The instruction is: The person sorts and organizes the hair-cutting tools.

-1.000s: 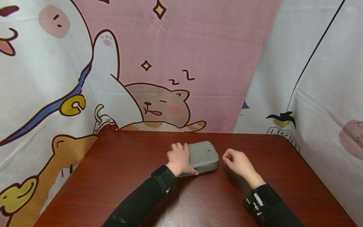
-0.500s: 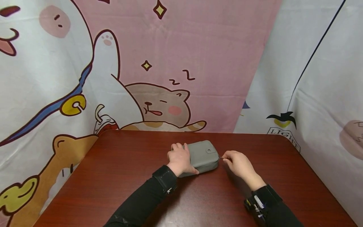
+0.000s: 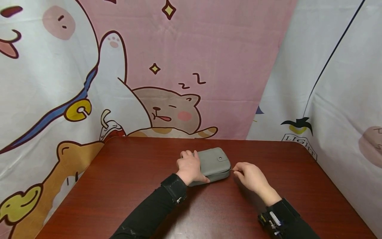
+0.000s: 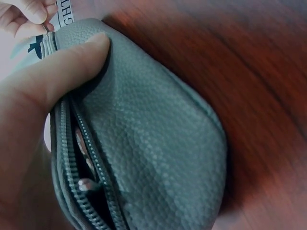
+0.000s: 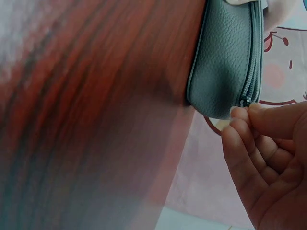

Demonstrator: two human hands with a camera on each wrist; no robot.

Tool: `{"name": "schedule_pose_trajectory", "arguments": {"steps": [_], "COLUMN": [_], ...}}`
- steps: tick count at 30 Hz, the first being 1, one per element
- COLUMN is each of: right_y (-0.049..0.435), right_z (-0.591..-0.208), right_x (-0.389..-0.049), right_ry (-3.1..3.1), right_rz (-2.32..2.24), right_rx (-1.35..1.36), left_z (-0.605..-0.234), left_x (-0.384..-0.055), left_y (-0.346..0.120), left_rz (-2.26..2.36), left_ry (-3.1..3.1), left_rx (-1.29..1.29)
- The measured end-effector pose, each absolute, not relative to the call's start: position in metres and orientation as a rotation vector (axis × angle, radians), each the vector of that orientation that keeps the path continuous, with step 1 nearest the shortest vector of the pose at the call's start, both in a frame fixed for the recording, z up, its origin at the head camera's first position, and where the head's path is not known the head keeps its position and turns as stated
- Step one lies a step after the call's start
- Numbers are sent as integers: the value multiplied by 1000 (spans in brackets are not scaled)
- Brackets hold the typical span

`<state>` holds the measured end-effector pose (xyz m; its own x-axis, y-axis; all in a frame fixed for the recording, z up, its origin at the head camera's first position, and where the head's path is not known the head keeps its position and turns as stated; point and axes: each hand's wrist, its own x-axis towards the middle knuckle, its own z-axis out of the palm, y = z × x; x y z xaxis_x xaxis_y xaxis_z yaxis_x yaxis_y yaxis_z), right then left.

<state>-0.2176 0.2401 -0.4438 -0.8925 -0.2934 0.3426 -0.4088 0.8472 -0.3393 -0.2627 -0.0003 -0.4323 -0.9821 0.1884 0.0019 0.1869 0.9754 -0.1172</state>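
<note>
A grey-green zip pouch (image 3: 213,161) with a snap button lies flat on the table. My left hand (image 3: 191,167) grips its left part, fingers over the far side and thumb along the near side. In the left wrist view, the zipper (image 4: 72,158) is parted below the thumb, and something small and pinkish (image 4: 86,184) shows in the gap; what it is cannot be told. At the pouch's right end, my right hand (image 3: 252,177) pinches the zipper pull (image 5: 247,101) between thumb and forefinger, the other fingers curled.
The pouch rests on a dark red-brown wooden table (image 3: 128,176), near its far edge. Behind hangs a printed cloth (image 3: 226,66) with cartoon animals. Each wrist wears a dark band, the right one with a small device (image 3: 270,220).
My right hand has shifted slightly toward the near side with the zipper pull, around the pouch's right end. The left hand and the pouch stay nearly in place.
</note>
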Motion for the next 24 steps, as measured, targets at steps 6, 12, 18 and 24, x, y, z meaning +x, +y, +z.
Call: {"name": "schedule_pose_trajectory", "arguments": {"steps": [6,12,18,24], "right_y": [239,238,235,231], "right_z": [-440,-437,-438,-441], "right_x": [-216,-214,-213,-212], "right_ry": [-2759,-2812,-2809,-2800], "right_rz": [606,690,760,818], "right_rx": [555,550,568,607], "left_z": [-432,-433,-433,-433], "left_x": [-263,-263,-263,-263], "left_y": [-1,-1,-1,-1], "left_rz": [184,186,184,175], "left_ry": [-3112,-3110,-3109,-3112], "left_rx": [-300,-308,-309,-303]}}
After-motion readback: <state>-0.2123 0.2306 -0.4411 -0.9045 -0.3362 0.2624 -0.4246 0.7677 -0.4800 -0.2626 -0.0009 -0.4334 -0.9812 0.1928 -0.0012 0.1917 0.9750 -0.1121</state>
